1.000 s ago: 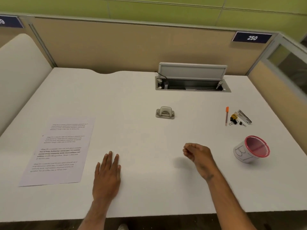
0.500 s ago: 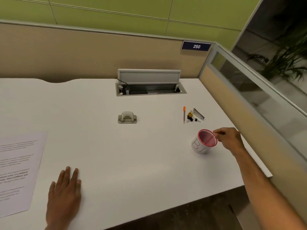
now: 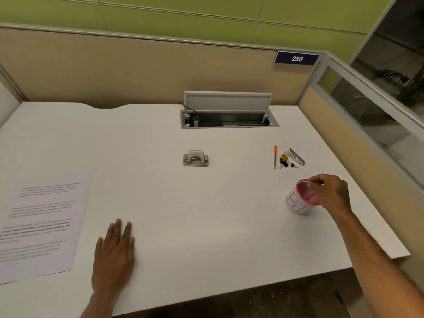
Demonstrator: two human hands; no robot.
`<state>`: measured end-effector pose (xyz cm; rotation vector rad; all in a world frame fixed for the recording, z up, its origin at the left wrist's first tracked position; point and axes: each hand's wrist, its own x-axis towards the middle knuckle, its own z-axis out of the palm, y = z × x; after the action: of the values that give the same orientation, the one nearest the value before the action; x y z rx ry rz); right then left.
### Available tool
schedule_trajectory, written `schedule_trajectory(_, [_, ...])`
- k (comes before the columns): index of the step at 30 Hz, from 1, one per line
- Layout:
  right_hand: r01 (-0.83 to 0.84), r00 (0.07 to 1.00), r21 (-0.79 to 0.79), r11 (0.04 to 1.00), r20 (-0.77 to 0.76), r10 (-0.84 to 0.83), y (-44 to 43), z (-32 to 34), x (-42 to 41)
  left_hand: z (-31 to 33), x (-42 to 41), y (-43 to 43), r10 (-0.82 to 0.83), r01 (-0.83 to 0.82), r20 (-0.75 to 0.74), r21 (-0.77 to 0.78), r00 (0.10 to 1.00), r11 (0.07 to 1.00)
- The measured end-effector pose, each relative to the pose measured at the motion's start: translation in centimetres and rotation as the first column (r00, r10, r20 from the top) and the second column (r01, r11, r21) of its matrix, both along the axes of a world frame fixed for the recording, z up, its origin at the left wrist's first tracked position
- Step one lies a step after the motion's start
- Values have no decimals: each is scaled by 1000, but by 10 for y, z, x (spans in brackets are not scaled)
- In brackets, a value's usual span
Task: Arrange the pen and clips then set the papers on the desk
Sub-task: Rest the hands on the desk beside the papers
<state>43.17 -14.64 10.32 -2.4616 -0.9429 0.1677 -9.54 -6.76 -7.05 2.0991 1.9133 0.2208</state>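
1. The right hand (image 3: 330, 193) is at the right of the frame and pinches the pink rim of a white cup (image 3: 298, 203).
2. The left hand (image 3: 113, 255) lies flat on the desk (image 3: 183, 214) at the bottom, fingers spread a little.
3. The pen (image 3: 275, 157) lies above the cup, with the clips (image 3: 285, 160) just beside it.
4. The paper (image 3: 39, 226) lies flat at the left of the frame.
5. A small grey holder (image 3: 195, 158) sits in the middle.
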Motion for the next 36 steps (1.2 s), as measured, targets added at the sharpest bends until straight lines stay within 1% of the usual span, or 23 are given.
schedule_trajectory(1, [-20,999,32,999,-25,21,4,-4,-13,1,0,0,3,-3,1,-3,1000,1000])
schedule_trajectory(2, [-50,995,76,996,-87,56,9,-9,-31,2,-1,0,4,-4,1,-6,1000,1000])
schedule_trajectory(4, [-137,953,146,980,-250,170,20,-24,-74,3,-1,-1,-1,1,-6,0,1000,1000])
schedule_trajectory(7, [-318,866,108,942,-372,335,36,-53,-148,6,0,-2,-17,17,-21,14,1000,1000])
schedule_trajectory(9, [-408,807,70,910,-439,395,44,-74,-193,7,-1,-3,-21,22,-30,25,999,999])
schedule_trajectory(10, [-436,792,46,899,-455,408,46,-85,-214,8,-1,-2,-21,22,-29,25,999,999])
schedule_trajectory(12, [-448,802,-18,894,-450,393,48,-104,-252,8,-2,-3,-20,20,-22,26,1000,999])
schedule_trajectory(14, [-408,833,-52,911,-430,349,46,-118,-280,8,-2,-3,-19,19,-23,24,1000,1000])
schedule_trajectory(19, [-239,908,-27,971,-360,214,54,-130,-309,9,-2,-4,-15,16,-17,28,1000,999])
schedule_trajectory(23, [-146,932,-33,989,-339,126,63,-132,-317,8,-3,-5,-20,21,-33,30,999,999])
schedule_trajectory(29, [-126,940,-76,989,-326,95,73,-130,-325,3,-5,-4,-16,17,-38,22,999,1000])
schedule_trajectory(33, [-132,942,-146,980,-326,78,79,-125,-329,1,-5,-3,-10,11,-27,20,1000,1000])
schedule_trajectory(35, [-148,950,-174,974,-300,90,80,-125,-330,1,-5,-3,-12,12,-26,19,1000,1000])
schedule_trajectory(36, [-177,955,-191,965,-271,122,81,-126,-329,1,-5,-3,-12,13,-22,19,1000,1000])
